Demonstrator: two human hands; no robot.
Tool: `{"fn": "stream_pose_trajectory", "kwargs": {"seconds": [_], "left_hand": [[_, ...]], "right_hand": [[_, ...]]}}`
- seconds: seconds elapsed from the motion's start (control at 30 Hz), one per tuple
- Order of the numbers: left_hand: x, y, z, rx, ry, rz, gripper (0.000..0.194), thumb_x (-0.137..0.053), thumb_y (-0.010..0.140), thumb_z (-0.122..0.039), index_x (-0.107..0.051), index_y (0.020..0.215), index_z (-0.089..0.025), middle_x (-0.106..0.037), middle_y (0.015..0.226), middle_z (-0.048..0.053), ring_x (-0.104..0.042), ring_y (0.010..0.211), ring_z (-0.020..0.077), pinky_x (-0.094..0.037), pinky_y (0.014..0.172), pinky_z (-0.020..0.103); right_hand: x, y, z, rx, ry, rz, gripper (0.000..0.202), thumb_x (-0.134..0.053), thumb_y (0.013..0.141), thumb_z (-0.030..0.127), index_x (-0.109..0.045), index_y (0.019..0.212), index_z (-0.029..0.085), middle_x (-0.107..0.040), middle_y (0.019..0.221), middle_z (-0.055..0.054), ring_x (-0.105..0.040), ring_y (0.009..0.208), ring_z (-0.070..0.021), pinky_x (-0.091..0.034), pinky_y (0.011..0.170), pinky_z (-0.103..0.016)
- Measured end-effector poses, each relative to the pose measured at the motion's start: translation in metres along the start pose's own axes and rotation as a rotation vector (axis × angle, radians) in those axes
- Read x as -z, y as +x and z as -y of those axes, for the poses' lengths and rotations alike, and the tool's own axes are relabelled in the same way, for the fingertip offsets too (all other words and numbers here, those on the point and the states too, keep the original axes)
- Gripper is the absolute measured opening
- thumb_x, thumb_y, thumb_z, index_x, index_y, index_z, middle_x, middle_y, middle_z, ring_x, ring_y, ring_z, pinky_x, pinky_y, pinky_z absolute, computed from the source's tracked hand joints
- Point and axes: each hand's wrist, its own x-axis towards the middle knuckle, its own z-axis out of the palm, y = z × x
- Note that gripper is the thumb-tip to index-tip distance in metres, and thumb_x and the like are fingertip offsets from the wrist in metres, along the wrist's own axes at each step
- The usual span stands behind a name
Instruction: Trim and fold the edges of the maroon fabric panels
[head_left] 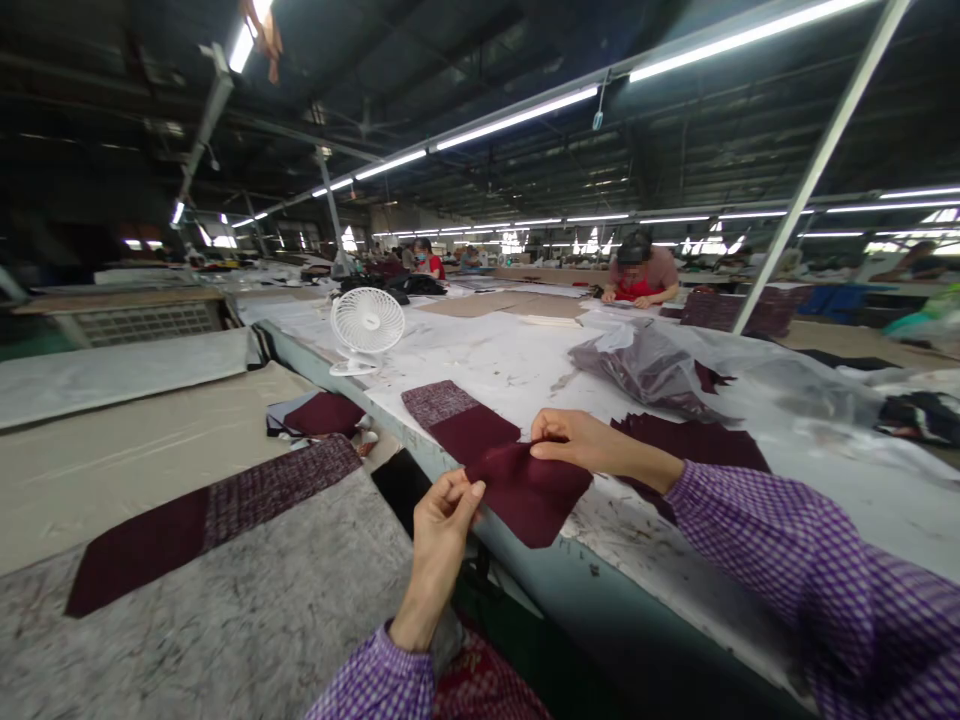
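A: Finger state?
B: Left hand [439,525]: thumb and index pinching the left corner of the maroon panel [532,500]. Right hand [574,440]: thumb and index pinching its upper edge.
A: Panel location?
B: Between both sets of fingertips, lower part drooping below them at the table edge.
A: Nearby?
B: Two-tone piece [474,436] flat just beyond the fingers. Maroon stack [705,440] right of the right fingers. White fan [367,320] farther out, past the left fingers.

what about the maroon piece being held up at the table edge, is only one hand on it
No, the left hand and the right hand both grip the maroon piece between thumb and fingers.
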Motion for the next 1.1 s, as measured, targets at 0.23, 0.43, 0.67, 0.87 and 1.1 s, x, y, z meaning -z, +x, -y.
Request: {"fn": "stream_pose_trajectory", "kwargs": {"seconds": [0.23, 0.43, 0.67, 0.87, 1.1], "left_hand": [[0.007, -0.002, -0.008, 0.022, -0.114, 0.004, 0.025, -0.067, 0.078, -0.037, -0.056, 0.074, -0.015, -0.044, 0.046, -0.008, -0.032, 0.045, 0.0036, -0.023, 0.048, 0.017], [0.005, -0.009, -0.023, 0.03, -0.149, 0.045, 0.023, -0.069, 0.078, -0.035, -0.064, 0.088, -0.015, -0.042, 0.044, -0.009, -0.031, 0.042, 0.0017, -0.023, 0.047, 0.015], [0.016, -0.02, -0.041, -0.102, 0.057, -0.017, 0.022, -0.062, 0.084, -0.034, -0.069, 0.092, -0.016, -0.057, 0.043, -0.003, -0.045, 0.035, 0.0071, -0.029, 0.036, 0.017], [0.022, -0.031, -0.061, -0.608, 0.29, -0.117, 0.016, -0.06, 0.084, -0.016, -0.074, 0.087, -0.023, -0.074, 0.097, 0.004, -0.067, 0.083, 0.0149, -0.053, 0.074, 0.025], [0.019, -0.043, -0.077, -0.646, 0.394, -0.155, 0.019, -0.06, 0.082, -0.013, -0.075, 0.085, -0.024, -0.074, 0.098, 0.005, -0.068, 0.091, 0.0202, -0.053, 0.08, 0.031]], "right_hand": [[0.001, -0.006, 0.024, 0.038, -0.06, 0.052, 0.04, -0.063, 0.081, 0.041, -0.057, 0.112, 0.017, -0.062, 0.118, -0.01, -0.058, 0.108, -0.0213, -0.042, 0.095, -0.037], [0.001, -0.012, 0.045, 0.081, -0.112, 0.091, 0.037, -0.049, 0.091, 0.047, -0.064, 0.104, 0.016, -0.068, 0.099, -0.006, -0.061, 0.086, -0.0174, -0.046, 0.075, -0.029], [-0.003, -0.019, 0.064, 0.413, -0.253, -0.032, 0.01, -0.061, 0.086, 0.024, -0.065, 0.081, 0.016, -0.065, 0.085, -0.005, -0.059, 0.077, -0.0131, -0.046, 0.07, -0.025], [-0.01, -0.027, 0.08, 0.715, -0.448, -0.191, 0.014, -0.054, 0.086, 0.006, -0.064, 0.086, 0.016, -0.061, 0.087, -0.006, -0.059, 0.081, -0.0123, -0.047, 0.07, -0.023], [-0.014, -0.026, 0.081, 0.721, -0.509, -0.216, 0.017, -0.051, 0.086, 0.007, -0.062, 0.085, 0.019, -0.062, 0.087, -0.006, -0.06, 0.08, -0.0135, -0.05, 0.069, -0.025]]}}
